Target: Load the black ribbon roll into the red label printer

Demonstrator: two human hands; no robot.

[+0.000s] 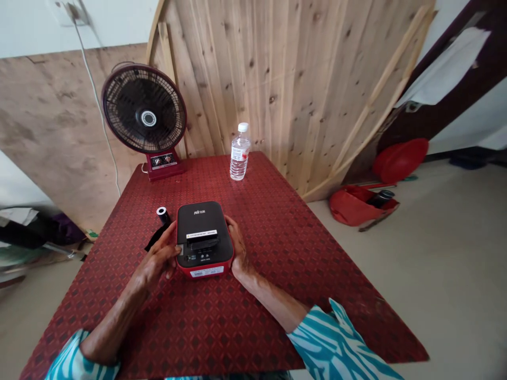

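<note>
A squarish printer (205,227) with a black lid and a red body sits on the red patterned table, a white label on its front edge. My left hand (160,256) is at its left side, fingers along the edge and one finger on a small light-coloured piece at the lid's front left corner. My right hand (240,250) is curled round the right side, its fingertips partly hidden behind the casing. Just beyond my left hand lies a small black roll (162,213) with a white core, a black strip (156,237) next to it.
At the back of the table (293,285) stand a dark red fan (144,111) and a clear water bottle (239,154) with a white cap. A round wooden board (285,74) leans behind them. On the floor to the right are a red bag (350,205) and a red basin (400,160).
</note>
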